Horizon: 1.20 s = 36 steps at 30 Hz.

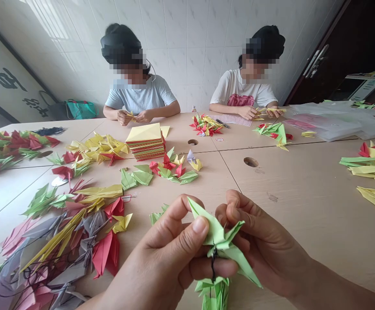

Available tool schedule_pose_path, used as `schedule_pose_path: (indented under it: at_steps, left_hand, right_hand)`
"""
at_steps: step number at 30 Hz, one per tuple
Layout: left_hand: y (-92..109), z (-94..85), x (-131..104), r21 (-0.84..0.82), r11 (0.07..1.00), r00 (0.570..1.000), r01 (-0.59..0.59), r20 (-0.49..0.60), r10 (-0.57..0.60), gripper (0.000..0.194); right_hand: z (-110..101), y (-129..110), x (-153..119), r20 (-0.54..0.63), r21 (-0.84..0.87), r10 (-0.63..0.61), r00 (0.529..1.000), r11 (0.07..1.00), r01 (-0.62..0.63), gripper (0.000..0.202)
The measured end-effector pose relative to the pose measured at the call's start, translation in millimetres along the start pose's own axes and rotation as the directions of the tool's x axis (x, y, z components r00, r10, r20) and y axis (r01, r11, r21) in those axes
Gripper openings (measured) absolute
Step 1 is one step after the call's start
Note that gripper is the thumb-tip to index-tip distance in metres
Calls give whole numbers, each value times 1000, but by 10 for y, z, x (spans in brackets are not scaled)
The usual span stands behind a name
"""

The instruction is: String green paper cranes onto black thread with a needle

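My left hand (174, 249) grips a light green folded paper crane (215, 232) between thumb and fingers, above the near edge of the table. From the crane's underside a black cord (213, 267) runs down past my fingers. Below it hang or lie more green folded papers (218, 295), partly hidden by my hand. At the crane's right side, my right hand (264, 234) is closed in a pinch, fingertips close to the paper. Whatever those fingertips hold is too small to make out.
Strung paper cranes (61, 241) in several colours pile up at the left, with black cord among them. A stack of square paper (145, 142) stands mid-table, near loose cranes (174, 168). Two people sit opposite, handling yellow paper. Plastic bags (332, 120) lie at the right.
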<state>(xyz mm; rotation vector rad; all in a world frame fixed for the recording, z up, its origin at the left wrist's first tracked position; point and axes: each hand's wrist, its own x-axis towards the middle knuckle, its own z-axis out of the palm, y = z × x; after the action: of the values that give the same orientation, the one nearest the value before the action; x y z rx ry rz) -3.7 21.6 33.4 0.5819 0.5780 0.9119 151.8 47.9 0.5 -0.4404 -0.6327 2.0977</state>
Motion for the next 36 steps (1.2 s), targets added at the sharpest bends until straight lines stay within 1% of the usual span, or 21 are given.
schedule_pose_path:
  at_steps: [3,6,11,14,16,20,22,27,29,32,34,36]
  left_hand:
    - [-2,6,8,-8,1000,1000,3,1,-3,15]
    - [-7,9,16,-45,999,1000,-11,-1,11,15]
    - [0,19,17,-57,998,999,-21,-29,19,13]
    - [4,24,9,-33,999,999,-28,-38,27,11]
    - [-2,22,4,13,999,997,-35,-61,36,10]
    - [-37,10,-6,116,990,988,-83,-124,97,2]
    - [-53,11,-10,129,987,986,-97,-119,113,6]
    - [-42,47,-23,161,985,986,-59,-143,83,17]
    - [-25,62,-28,160,986,987,-44,-146,68,18]
    - [-13,71,-31,128,991,993,-29,-114,44,18]
    - [-18,67,-31,105,994,995,-34,-89,43,17]
    - [-29,58,-31,102,994,994,-40,-96,50,16]
  right_hand:
    - [4,11,-1,-13,14,-19,1000,1000,19,17]
    - [-2,23,-1,3,33,-26,1000,999,26,18]
    - [-24,41,5,6,80,9,1000,997,-10,15]
    - [-35,51,19,12,69,41,999,997,-42,16]
    - [-39,53,29,0,61,49,999,997,-49,18]
    - [-42,32,36,-20,67,34,999,997,-32,17]
    - [-42,17,31,-31,63,38,999,997,-36,16]
    - [-45,8,13,-72,70,69,995,995,-64,19]
    - [-48,18,12,-60,94,84,995,993,-78,19]
    - [-54,36,16,-55,106,93,994,991,-87,20]
    - [-54,45,18,-62,104,91,994,991,-85,21]
    - [-46,50,18,-76,106,89,993,991,-80,20]
